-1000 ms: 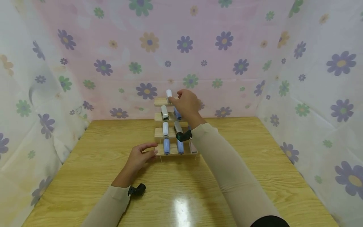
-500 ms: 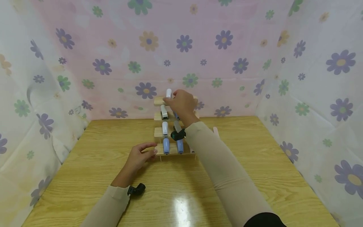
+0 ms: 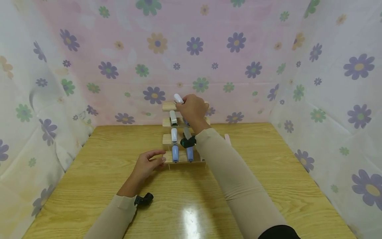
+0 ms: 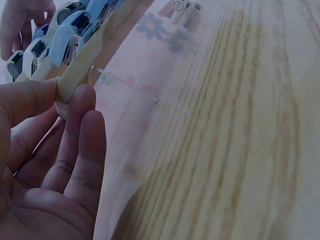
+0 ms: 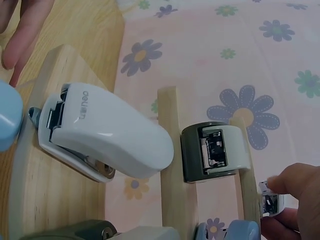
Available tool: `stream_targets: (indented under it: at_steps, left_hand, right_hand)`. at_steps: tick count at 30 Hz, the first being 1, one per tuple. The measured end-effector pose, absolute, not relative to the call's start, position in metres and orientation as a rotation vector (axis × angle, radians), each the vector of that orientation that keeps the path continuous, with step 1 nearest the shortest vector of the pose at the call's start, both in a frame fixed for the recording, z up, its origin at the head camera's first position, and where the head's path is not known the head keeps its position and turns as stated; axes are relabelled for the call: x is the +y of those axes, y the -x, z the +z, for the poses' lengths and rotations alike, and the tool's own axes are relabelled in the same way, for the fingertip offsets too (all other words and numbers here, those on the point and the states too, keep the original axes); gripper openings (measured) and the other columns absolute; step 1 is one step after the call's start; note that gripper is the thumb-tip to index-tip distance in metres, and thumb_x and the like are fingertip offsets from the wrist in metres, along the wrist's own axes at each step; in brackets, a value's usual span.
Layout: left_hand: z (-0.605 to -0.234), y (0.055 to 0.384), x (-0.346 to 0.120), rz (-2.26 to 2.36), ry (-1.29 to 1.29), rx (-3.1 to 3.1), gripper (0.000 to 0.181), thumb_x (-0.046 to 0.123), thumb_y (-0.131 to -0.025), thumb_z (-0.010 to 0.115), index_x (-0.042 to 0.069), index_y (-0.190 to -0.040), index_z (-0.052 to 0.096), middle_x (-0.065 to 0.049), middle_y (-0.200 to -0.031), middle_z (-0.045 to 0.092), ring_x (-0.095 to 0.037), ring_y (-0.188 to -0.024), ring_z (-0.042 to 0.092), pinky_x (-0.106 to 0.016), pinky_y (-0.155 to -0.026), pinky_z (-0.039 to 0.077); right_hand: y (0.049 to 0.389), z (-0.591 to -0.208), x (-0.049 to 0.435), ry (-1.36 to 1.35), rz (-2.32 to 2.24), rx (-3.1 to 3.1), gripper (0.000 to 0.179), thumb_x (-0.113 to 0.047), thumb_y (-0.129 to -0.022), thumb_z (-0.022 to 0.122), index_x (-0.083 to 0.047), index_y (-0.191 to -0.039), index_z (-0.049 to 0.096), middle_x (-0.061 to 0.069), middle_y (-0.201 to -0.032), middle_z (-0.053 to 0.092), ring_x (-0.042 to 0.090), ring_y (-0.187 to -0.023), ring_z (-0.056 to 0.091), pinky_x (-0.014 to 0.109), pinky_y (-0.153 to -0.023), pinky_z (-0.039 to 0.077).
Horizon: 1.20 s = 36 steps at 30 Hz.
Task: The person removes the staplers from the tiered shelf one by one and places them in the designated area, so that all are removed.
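**One Hand Braces, the Other Works the Top Tier**

Before a floral backdrop [image 3: 125, 49], your wood-grain tabletop [image 3: 74, 186] carries a four-tier wooden rack [image 3: 166, 139] of small staplers [image 3: 175, 153]. Your left hand [image 3: 146, 166] holds the left end of the lowest tier [image 3: 182, 156] between thumb and fingers, apparently to steady it. At the top tier [image 3: 168, 107], your right hand [image 3: 194, 109] pinches a white stapler [image 3: 178, 98], which sits angled to the left. The step in hand looks to be placing or straightening that stapler; the next move likely calls for squaring it up, then a gentle release that leaves the rack undisturbed. Whether its base rests on the wood, you cannot tell from here. Your right hand hides much of the top tier, your right sleeve [image 3: 238, 186] covers part of the lower ones, and only the tip of a pink object [image 3: 227, 138] shows past it.
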<state>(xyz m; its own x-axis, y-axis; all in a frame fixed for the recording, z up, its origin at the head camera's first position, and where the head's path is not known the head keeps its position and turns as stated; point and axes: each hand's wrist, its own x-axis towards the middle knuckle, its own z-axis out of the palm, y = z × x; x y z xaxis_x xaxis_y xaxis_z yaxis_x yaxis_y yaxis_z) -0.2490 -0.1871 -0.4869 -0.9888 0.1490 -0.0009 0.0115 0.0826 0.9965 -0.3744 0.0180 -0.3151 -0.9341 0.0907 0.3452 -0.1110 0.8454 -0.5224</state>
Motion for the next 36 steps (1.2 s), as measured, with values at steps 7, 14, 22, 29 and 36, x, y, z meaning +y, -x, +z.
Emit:
stream_targets:
  at_steps: [7, 14, 22, 29, 36]
  left_hand:
    - [-0.484, 0.247, -0.186, 2.043, -0.146, 2.249, 0.037, 0.011, -0.097, 0.074, 0.003, -0.133, 0.069, -0.021, -0.135, 0.065, -0.025, -0.092, 0.077, -0.036, -0.082, 0.065]
    - [-0.486, 0.25, -0.187, 2.047, -0.167, 2.253, 0.037, 0.012, -0.097, 0.074, 0.004, -0.133, 0.069, -0.021, -0.135, 0.065, -0.026, -0.093, 0.077, -0.036, -0.082, 0.065]
    - [-0.486, 0.249, -0.186, 2.052, -0.15, 2.253, 0.035, 0.01, -0.097, 0.074, 0.004, -0.131, 0.07, -0.019, -0.135, 0.065, -0.024, -0.09, 0.077, -0.035, -0.08, 0.065]
    - [-0.487, 0.25, -0.186, 2.072, -0.169, 2.222, 0.035, 0.008, -0.097, 0.073, 0.003, -0.131, 0.069, -0.021, -0.133, 0.065, -0.022, -0.089, 0.077, -0.036, -0.081, 0.065]
    - [-0.488, 0.25, -0.187, 2.069, -0.176, 2.235, 0.034, 0.008, -0.097, 0.073, 0.003, -0.13, 0.07, -0.02, -0.131, 0.066, -0.022, -0.088, 0.077, -0.035, -0.08, 0.065]
  right_hand:
    - [0.372, -0.315, 0.021, -0.048, 0.82, -2.654, 0.026, -0.051, -0.095, 0.072, -0.026, -0.093, 0.08, -0.009, -0.079, 0.074, 0.016, -0.079, 0.064, 0.052, -0.097, 0.041]
    - [0.373, -0.32, 0.025, -0.089, 0.823, -2.53, 0.024, -0.047, -0.096, 0.071, -0.026, -0.089, 0.08, -0.01, -0.075, 0.073, 0.016, -0.08, 0.063, 0.052, -0.091, 0.04]
    - [0.372, -0.323, 0.033, -0.144, 0.8, -2.49, 0.027, -0.049, -0.096, 0.07, -0.025, -0.091, 0.08, -0.009, -0.078, 0.075, 0.016, -0.078, 0.063, 0.05, -0.087, 0.04]
    - [0.363, -0.326, 0.051, -0.159, 0.789, -2.424, 0.026, -0.05, -0.093, 0.073, -0.026, -0.09, 0.081, -0.008, -0.075, 0.074, 0.015, -0.075, 0.062, 0.049, -0.083, 0.038]
    - [0.359, -0.331, 0.069, -0.168, 0.8, -2.349, 0.026, -0.049, -0.092, 0.075, -0.024, -0.091, 0.082, -0.006, -0.076, 0.076, 0.018, -0.079, 0.063, 0.051, -0.083, 0.039]
